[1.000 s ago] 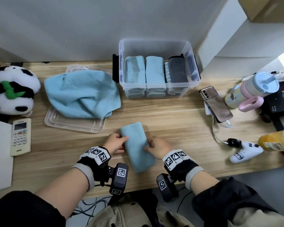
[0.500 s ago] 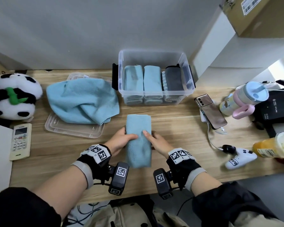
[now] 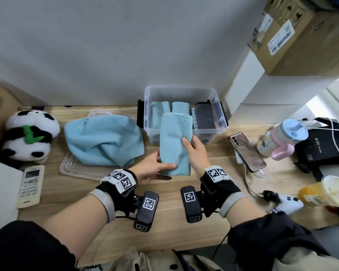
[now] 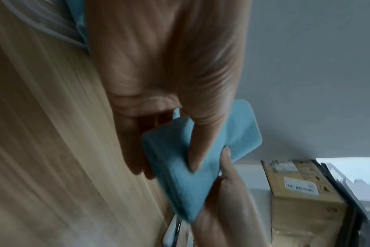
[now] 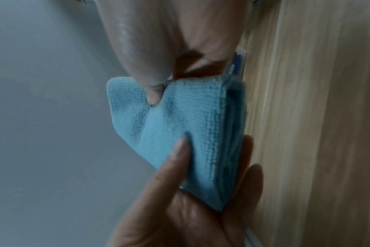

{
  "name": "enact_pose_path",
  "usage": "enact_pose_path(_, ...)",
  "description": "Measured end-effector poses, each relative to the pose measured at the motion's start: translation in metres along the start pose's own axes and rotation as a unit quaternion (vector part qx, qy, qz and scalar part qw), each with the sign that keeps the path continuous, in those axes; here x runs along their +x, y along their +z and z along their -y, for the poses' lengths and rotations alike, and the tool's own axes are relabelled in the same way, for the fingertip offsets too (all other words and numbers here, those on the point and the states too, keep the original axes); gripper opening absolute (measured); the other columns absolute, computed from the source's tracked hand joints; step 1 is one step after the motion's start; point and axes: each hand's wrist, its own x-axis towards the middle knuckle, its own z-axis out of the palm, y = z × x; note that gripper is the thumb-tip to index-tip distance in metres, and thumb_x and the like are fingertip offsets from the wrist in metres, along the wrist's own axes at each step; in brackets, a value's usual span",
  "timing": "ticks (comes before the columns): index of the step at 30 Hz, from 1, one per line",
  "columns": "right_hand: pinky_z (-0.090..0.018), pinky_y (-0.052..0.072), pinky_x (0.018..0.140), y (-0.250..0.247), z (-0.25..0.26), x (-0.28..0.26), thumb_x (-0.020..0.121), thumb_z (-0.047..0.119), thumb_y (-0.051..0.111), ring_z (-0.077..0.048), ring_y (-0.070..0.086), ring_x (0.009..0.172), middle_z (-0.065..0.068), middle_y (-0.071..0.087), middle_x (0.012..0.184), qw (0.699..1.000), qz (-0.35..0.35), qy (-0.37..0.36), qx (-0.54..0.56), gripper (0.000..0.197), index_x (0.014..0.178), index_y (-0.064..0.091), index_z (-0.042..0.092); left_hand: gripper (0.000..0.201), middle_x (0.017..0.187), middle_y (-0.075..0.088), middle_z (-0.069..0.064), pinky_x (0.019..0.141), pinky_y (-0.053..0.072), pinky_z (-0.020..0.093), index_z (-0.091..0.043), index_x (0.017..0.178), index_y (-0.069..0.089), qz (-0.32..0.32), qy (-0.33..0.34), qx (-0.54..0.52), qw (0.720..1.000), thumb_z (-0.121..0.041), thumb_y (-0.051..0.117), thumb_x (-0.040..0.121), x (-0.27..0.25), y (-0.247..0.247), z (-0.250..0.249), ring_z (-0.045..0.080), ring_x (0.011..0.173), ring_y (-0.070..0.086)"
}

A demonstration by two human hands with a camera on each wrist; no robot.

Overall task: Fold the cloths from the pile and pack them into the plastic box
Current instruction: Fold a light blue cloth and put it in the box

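Presently both hands, left hand and right hand, pinch the folded cloth flat above the desk, evidently keeping folds intact for the plastic box.

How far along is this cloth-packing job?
Mostly done, it seems. Three folded cloths, two light blue and one dark grey, already stand in the plastic box. A fourth folded blue cloth is held off the table by the left hand and right hand, near the box. One unfolded blue cloth still lies on the lid.
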Motion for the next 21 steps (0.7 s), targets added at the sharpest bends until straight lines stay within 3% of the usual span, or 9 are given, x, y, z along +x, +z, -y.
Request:
enact_pose_path(3, -0.029, 0.050, 0.086, 0.001, 0.007, 0.004, 0.097, 0.015, 0.046, -0.015, 0.059, 0.098, -0.005, 0.063, 0.111, 1.000, 0.015, -0.002, 0.002, 0.019, 0.114, 0.054, 0.012, 0.040, 0.106, 0.065, 0.009, 0.071, 0.059, 0.036, -0.013, 0.116, 0.045, -0.019, 0.025, -0.005, 0.999, 0.004, 0.061, 0.084, 0.004, 0.001, -0.002, 0.023, 0.079, 0.069)
enact_pose_path(5, -0.032, 0.048, 0.093, 0.001, 0.007, 0.007, 0.097, 0.012, 0.044, -0.016, 0.057, 0.106, -0.004, 0.059, 0.118, 0.999, 0.042, 0.014, -0.014, 0.027, 0.124, 0.050, 0.011, 0.044, 0.102, 0.066, 0.006, 0.067, 0.060, 0.035, -0.017, 0.119, 0.042, -0.019, 0.035, -0.002, 0.999, 0.005, 0.059, 0.085, 0.007, -0.002, -0.004, 0.023, 0.072, 0.071)
enact_pose_path(7, -0.033, 0.047, 0.096, -0.001, 0.004, 0.011, 0.096, 0.006, 0.044, -0.016, 0.055, 0.108, -0.003, 0.057, 0.120, 0.997, 0.060, 0.025, -0.035, 0.032, 0.127, 0.047, 0.011, 0.048, 0.108, 0.065, 0.007, 0.065, 0.060, 0.033, -0.019, 0.124, 0.040, 0.004, 0.026, 0.011, 1.000, 0.001, 0.060, 0.086, 0.008, -0.006, -0.007, 0.026, 0.072, 0.071)
enact_pose_path(10, -0.028, 0.048, 0.088, -0.008, 0.000, 0.019, 0.095, 0.000, 0.044, -0.018, 0.055, 0.105, -0.007, 0.058, 0.118, 0.998, 0.048, 0.034, -0.038, 0.030, 0.122, 0.049, 0.011, 0.038, 0.112, 0.064, 0.004, 0.068, 0.057, 0.031, -0.019, 0.120, 0.047, 0.007, 0.007, 0.069, 0.998, -0.012, 0.062, 0.087, 0.008, -0.011, -0.017, 0.018, 0.082, 0.068)
enact_pose_path(12, -0.032, 0.049, 0.090, -0.016, 0.001, 0.028, 0.094, -0.001, 0.044, -0.019, 0.056, 0.105, -0.009, 0.059, 0.121, 0.998, 0.032, 0.042, -0.026, 0.030, 0.123, 0.049, 0.008, 0.024, 0.103, 0.066, 0.005, 0.068, 0.054, 0.026, -0.017, 0.112, 0.052, -0.047, 0.034, 0.104, 0.993, -0.016, 0.059, 0.090, 0.013, -0.018, -0.027, 0.014, 0.079, 0.064)
enact_pose_path(16, -0.039, 0.045, 0.097, -0.034, 0.013, 0.058, 0.095, 0.000, 0.043, -0.020, 0.056, 0.105, -0.004, 0.060, 0.113, 0.998, -0.006, 0.055, -0.001, 0.029, 0.123, 0.047, 0.008, 0.013, 0.093, 0.063, 0.008, 0.057, 0.045, 0.011, -0.012, 0.097, 0.059, -0.216, 0.148, 0.123, 0.957, -0.003, 0.051, 0.091, 0.036, -0.044, -0.048, 0.014, 0.074, 0.057)
enact_pose_path(18, -0.040, 0.044, 0.100, -0.039, 0.021, 0.078, 0.095, 0.001, 0.044, -0.023, 0.055, 0.109, -0.008, 0.057, 0.123, 0.998, -0.020, 0.061, 0.010, 0.030, 0.124, 0.046, 0.007, 0.017, 0.089, 0.059, 0.002, 0.062, 0.043, 0.008, -0.012, 0.097, 0.059, -0.268, 0.178, 0.130, 0.938, 0.000, 0.051, 0.089, 0.050, -0.055, -0.059, 0.016, 0.083, 0.053)
enact_pose_path(19, -0.041, 0.044, 0.101, -0.039, 0.025, 0.088, 0.095, 0.001, 0.044, -0.024, 0.055, 0.112, -0.009, 0.056, 0.126, 0.998, -0.024, 0.065, 0.012, 0.032, 0.127, 0.045, 0.006, 0.019, 0.093, 0.057, 0.002, 0.070, 0.045, 0.010, -0.013, 0.102, 0.059, -0.284, 0.178, 0.138, 0.932, -0.001, 0.053, 0.088, 0.058, -0.061, -0.064, 0.017, 0.090, 0.052)
enact_pose_path(21, -0.040, 0.045, 0.099, -0.035, 0.036, 0.105, 0.096, 0.001, 0.041, -0.024, 0.055, 0.111, -0.007, 0.056, 0.125, 0.996, -0.024, 0.080, 0.026, 0.035, 0.130, 0.043, 0.006, 0.029, 0.119, 0.052, 0.007, 0.095, 0.045, 0.027, -0.017, 0.115, 0.055, -0.301, 0.144, 0.180, 0.925, -0.008, 0.056, 0.088, 0.073, -0.072, -0.071, 0.020, 0.110, 0.050)
